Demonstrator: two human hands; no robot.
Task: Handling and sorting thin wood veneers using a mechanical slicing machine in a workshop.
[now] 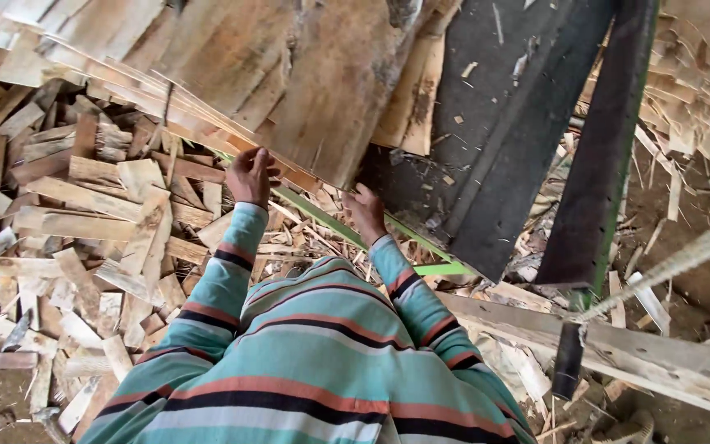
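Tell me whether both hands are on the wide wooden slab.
Yes: the left hand grips the lower edge of the wooden slab, and the right hand presses against that edge too.

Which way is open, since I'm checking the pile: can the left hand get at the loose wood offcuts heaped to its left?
Probably yes. The left hand grips the edge of the stacked thin boards, and the offcuts lie open just beside and below it, with nothing between.

Both hands on wood sheets at a dark machine bed.
Left hand (250,174) grips the sheet stack (306,74) edge; right hand (366,212) lies flat under it by the green rail (322,215). Scrap pile (84,222) left, plank (618,349) right.
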